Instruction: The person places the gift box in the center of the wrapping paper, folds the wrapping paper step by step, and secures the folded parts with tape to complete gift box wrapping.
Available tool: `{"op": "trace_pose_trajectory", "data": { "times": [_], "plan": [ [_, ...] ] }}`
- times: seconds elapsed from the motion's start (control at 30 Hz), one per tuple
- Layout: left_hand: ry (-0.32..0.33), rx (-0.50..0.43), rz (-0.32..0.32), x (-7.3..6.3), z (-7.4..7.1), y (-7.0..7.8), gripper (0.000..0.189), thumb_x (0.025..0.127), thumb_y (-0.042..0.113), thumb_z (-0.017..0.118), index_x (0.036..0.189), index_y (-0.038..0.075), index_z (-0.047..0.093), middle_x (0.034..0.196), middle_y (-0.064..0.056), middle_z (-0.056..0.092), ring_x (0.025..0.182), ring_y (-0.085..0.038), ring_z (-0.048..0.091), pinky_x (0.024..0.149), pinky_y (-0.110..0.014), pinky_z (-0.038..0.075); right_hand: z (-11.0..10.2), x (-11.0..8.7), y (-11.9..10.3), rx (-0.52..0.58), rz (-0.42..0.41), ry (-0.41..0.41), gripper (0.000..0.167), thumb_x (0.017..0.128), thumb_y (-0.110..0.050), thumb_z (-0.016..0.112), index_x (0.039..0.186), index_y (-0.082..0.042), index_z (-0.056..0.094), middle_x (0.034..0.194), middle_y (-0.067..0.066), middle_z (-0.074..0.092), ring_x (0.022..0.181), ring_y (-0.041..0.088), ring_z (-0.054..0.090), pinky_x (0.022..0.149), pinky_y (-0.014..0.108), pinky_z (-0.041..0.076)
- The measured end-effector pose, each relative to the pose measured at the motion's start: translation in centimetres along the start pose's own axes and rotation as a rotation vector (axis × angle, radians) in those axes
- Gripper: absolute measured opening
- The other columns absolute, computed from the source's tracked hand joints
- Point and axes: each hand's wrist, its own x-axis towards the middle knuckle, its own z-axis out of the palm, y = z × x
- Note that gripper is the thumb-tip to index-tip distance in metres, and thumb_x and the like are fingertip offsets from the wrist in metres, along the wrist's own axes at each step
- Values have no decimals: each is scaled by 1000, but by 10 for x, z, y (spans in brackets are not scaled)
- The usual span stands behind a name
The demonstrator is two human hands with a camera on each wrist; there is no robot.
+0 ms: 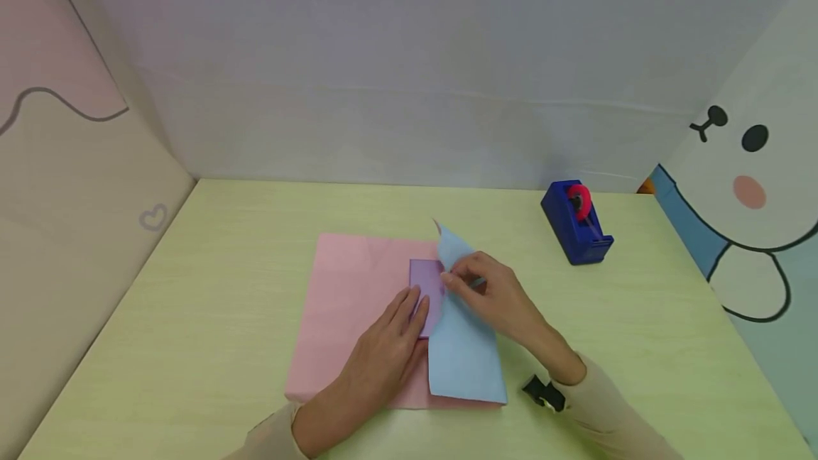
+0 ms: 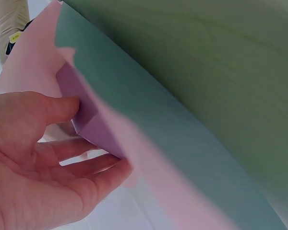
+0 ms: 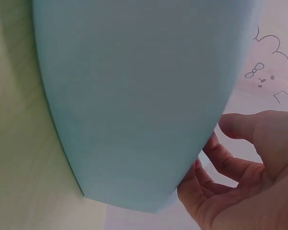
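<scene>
A sheet of paper, pink on one face (image 1: pixel 351 289) and light blue on the other (image 1: pixel 469 364), lies on the table with its right side folded up and leftward. On the pink face sits a flat purple box (image 1: pixel 424 279), partly covered by the fold. My left hand (image 1: pixel 383 353) holds the box in place, fingers over its left part; the left wrist view shows the thumb against one face and fingertips along another. With thumb and fingers, my right hand (image 1: pixel 501 297) pinches the edge of the raised flap beside the box.
Toward the back right of the table (image 1: pixel 211 289) stands a blue tape dispenser (image 1: pixel 578 233) with a red-cored roll. A black buckle (image 1: pixel 543 393) sits by the right sleeve. Cloth-like walls (image 1: pixel 383 91) with cartoon drawings border the table at the back and sides.
</scene>
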Motion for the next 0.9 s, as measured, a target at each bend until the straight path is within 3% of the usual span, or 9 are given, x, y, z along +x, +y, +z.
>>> {"op": "trace_pose_trajectory", "data": {
  "times": [0.13, 0.23, 0.37, 0.47, 0.7, 0.9],
  "plan": [
    [-19, -7, 4, -1, -1, -1, 61, 89, 15, 80, 138, -12, 56, 142, -29, 55, 134, -40, 54, 109, -42, 47, -1, -1, 3, -3, -23, -15, 2, 98, -8, 70, 97, -7, 72, 95, 1, 66, 82, 13, 61, 71, 27, 55],
    [7, -16, 2, 0, 1, -1, 67, 89, 13, 79, 146, -4, 51, 141, -27, 56, 133, -38, 54, 107, -41, 48, -3, -2, 5, 1, -51, -34, 6, 97, -1, 68, 103, -2, 69, 99, 6, 67, 84, 16, 64, 73, 30, 56],
    [63, 11, 34, 0, 3, -1, 61, 86, 13, 81, 143, 10, 59, 137, -27, 59, 129, -38, 58, 100, -40, 53, -5, -1, 6, -14, -74, -54, 16, 93, 5, 70, 108, 1, 66, 103, 11, 68, 85, 20, 67, 73, 32, 57],
    [84, 31, 60, -1, 3, -2, 54, 83, 14, 85, 135, 11, 67, 135, -28, 59, 127, -39, 59, 96, -40, 55, -7, 0, 7, -47, -68, -47, 20, 90, 5, 75, 108, 0, 66, 103, 10, 67, 85, 20, 66, 71, 31, 56],
    [86, 33, 64, 0, 3, -2, 52, 83, 13, 85, 133, 11, 69, 136, -27, 59, 128, -40, 58, 94, -39, 56, -14, 1, 7, -166, 94, 35, 43, 86, -10, 85, 120, 1, 60, 115, 16, 59, 97, 30, 60, 79, 41, 55],
    [102, 19, 66, -1, 5, -3, 54, 81, 12, 86, 132, 10, 69, 135, -28, 59, 126, -40, 59, 94, -40, 57, -19, 3, 13, -184, 198, 3, 54, 89, -17, 83, 129, 4, 54, 123, 21, 58, 102, 35, 63, 83, 48, 58]
  ]
}}
